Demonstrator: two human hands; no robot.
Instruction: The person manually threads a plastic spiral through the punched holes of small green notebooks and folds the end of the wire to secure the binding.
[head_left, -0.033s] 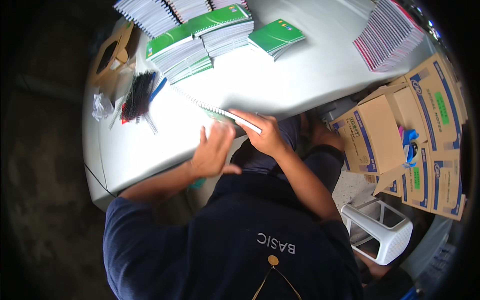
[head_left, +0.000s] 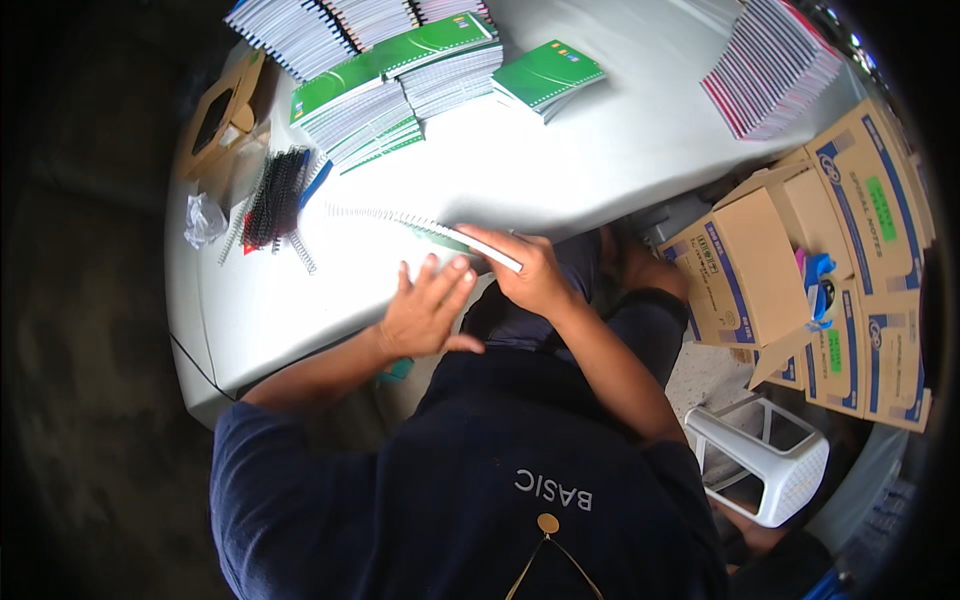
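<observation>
My right hand (head_left: 532,275) grips a thin notebook (head_left: 488,249), seen nearly edge-on, above the near edge of the table. A pale spiral binding coil (head_left: 385,214) runs along its edge and sticks out well past it to the left. Just below the coil is my left hand (head_left: 425,312), open with fingers spread and holding nothing. Its fingertips are close to the notebook; whether they touch it I cannot tell. Part of a green cover shows behind the fingers. Left of the coil lies a heap of black coils (head_left: 270,205) with some clear ones.
Stacks of green-covered notebooks (head_left: 360,118) stand at the far left, with a smaller green pile (head_left: 548,75) beside them. A red-edged stack (head_left: 770,75) is at the far right. Cardboard cartons (head_left: 755,265) and a white stool (head_left: 785,465) stand right. Crumpled plastic (head_left: 204,220) lies left.
The coil's free end has swung down toward me. My left hand, blurred before, now shows its fingers spread. My right hand has hardly moved.
</observation>
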